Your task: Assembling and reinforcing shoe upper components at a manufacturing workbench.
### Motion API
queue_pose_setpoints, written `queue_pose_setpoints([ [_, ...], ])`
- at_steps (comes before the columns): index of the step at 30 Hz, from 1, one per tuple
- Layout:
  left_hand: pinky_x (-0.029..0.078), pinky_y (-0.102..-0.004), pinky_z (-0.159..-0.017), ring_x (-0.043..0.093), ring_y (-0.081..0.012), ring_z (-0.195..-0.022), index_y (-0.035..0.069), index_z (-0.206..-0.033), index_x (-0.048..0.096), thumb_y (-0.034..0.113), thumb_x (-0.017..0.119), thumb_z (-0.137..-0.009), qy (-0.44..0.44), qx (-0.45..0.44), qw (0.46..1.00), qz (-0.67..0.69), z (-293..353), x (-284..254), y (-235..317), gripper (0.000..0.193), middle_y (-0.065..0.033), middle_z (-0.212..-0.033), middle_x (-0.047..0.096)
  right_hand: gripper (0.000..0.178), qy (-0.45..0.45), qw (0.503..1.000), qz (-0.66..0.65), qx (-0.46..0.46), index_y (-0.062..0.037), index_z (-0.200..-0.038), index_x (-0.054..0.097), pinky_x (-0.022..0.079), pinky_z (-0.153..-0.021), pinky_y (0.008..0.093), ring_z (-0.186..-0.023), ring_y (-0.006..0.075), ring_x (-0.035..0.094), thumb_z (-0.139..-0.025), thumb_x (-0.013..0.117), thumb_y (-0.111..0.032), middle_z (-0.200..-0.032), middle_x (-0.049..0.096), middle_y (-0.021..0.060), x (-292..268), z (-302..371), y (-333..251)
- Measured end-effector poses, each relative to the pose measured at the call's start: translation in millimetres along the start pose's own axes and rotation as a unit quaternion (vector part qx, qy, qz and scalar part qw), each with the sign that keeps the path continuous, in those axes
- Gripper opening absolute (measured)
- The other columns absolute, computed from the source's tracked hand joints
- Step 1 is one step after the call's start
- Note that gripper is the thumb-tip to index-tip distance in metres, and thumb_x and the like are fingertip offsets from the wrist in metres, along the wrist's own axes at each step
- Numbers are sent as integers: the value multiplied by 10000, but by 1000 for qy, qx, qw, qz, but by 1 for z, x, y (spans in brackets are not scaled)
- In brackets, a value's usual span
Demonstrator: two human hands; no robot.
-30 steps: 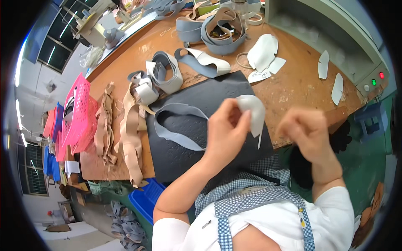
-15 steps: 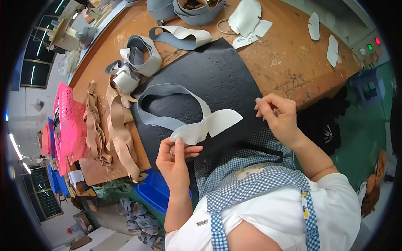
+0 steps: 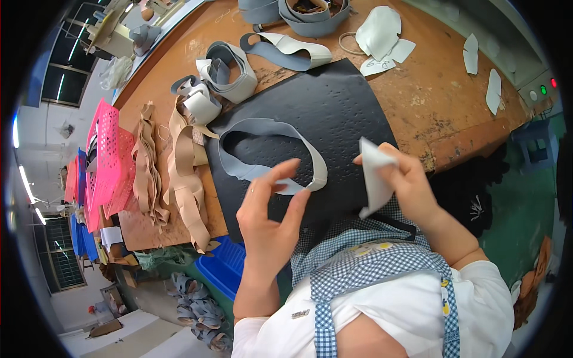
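A grey fabric-like strip [image 3: 256, 125] lies in a loop on the black pitted mat [image 3: 334, 95], its right part paler. My left hand [image 3: 268, 218] is at the loop's near edge, with thumb and index finger spread apart. Whether its fingertips touch the strip is hard to tell. Right of the loop, over the mat's edge, my right hand [image 3: 409, 182] grips a white pointed flat piece [image 3: 375, 176], tilted up and slightly blurred. The hand hides part of that piece.
Rolled grey-and-white strips [image 3: 236, 80] stand beyond the mat on the wooden table [image 3: 444, 98]. Tan strips [image 3: 185, 185] lie at left, near a pink perforated basket [image 3: 110, 161]. White cut pieces [image 3: 379, 33] lie at the back right. A blue tray [image 3: 221, 271] is below the table edge.
My left hand has let go of the white end of the strip and opened. My right hand, formerly without the white piece, now holds it up. The whole view has shifted somewhat.
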State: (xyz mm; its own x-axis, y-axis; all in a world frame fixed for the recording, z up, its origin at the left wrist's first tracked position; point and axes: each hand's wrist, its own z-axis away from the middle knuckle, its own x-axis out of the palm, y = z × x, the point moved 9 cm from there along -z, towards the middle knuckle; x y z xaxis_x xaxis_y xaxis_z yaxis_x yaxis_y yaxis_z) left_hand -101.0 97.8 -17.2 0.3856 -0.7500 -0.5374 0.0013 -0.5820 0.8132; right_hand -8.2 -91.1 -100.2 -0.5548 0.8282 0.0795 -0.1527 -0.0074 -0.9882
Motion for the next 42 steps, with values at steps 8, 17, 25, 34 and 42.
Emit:
queue_pose_setpoints([
  [8,526,-380,-795,685,-356,-905,-18,-1122,647,107,724,-848,-117,-38,975,-187,1,42,-36,312,-181,-969,705,286,-85,961,-205,165,-12,-1169,679,531,-805,279,-870,117,665,-986,569,-201,-988,706,58,35,-14,38],
  [17,495,-255,-813,619,-85,-903,-46,-1186,637,113,536,-1012,-72,-181,961,198,7,36,-75,257,-64,-984,711,334,-104,989,-106,17,22,-1254,602,532,-824,273,-944,99,642,-931,637,-58,-1090,678,67,65,-34,10],
  [25,488,-257,-877,613,-93,-958,-60,-1215,618,140,495,-1039,-83,-218,928,292,11,37,-82,294,-53,-1023,690,316,-59,996,-47,-54,36,-1202,587,567,-754,276,-899,131,679,-900,659,-21,-1038,676,85,72,-45,-9],
  [34,492,-265,-872,612,-93,-950,-57,-1219,614,149,482,-1046,-97,-217,924,300,11,35,-81,300,-53,-1021,684,331,-55,996,-23,-65,31,-1218,566,568,-770,270,-913,122,674,-902,657,-1,-1043,674,78,76,-48,-10],
  [42,495,-209,-766,636,-70,-826,-70,-1152,648,111,649,-959,-51,-245,915,316,16,31,-89,265,-64,-926,722,291,-58,992,37,-103,37,-1153,599,548,-649,245,-792,99,671,-885,683,-39,-957,685,79,79,-50,-21],
])
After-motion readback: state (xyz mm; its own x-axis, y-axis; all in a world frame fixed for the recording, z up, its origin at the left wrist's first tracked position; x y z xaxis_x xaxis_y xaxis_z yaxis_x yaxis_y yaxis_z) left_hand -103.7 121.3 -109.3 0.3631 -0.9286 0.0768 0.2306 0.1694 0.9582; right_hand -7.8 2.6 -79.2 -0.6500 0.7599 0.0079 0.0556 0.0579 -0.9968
